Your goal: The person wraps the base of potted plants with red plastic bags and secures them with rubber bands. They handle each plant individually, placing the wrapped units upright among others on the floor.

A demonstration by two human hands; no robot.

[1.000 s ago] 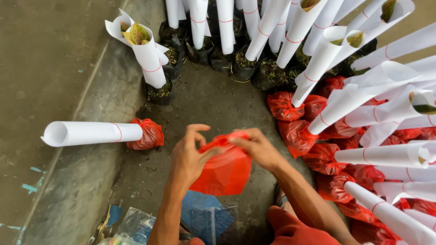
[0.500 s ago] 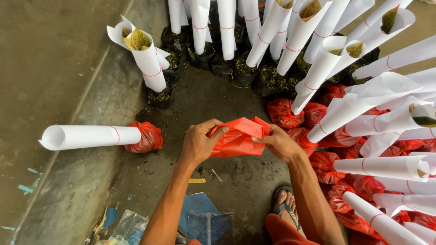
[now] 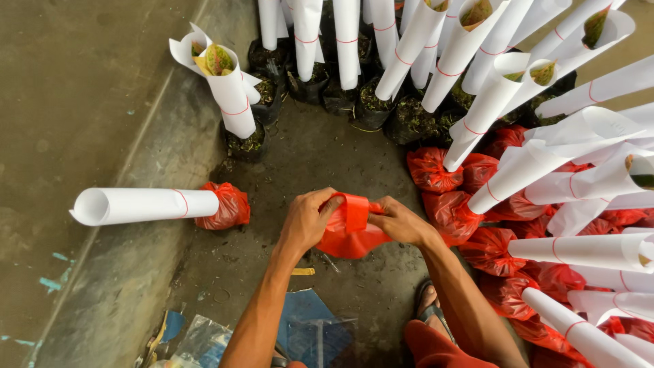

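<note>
A red plastic bag (image 3: 351,228) is held between both hands at the middle of the view, bunched and folded over at its top. My left hand (image 3: 310,218) grips its left side and my right hand (image 3: 402,221) grips its right side, thumbs pressed on the folded band. A white paper-wrapped plant with a red bag around its root ball (image 3: 160,206) lies on its side to the left, apart from the hands.
Several plants in white paper cones with red-bagged roots (image 3: 545,204) lean in a pile at the right. More cones in black soil bags (image 3: 354,75) stand at the back. A blue plastic sheet (image 3: 310,327) lies on the concrete floor below. My sandalled foot (image 3: 429,307) shows.
The red bag has been gathered from a wide open shape into a tight bundle. Both hands have closed in together on its top.
</note>
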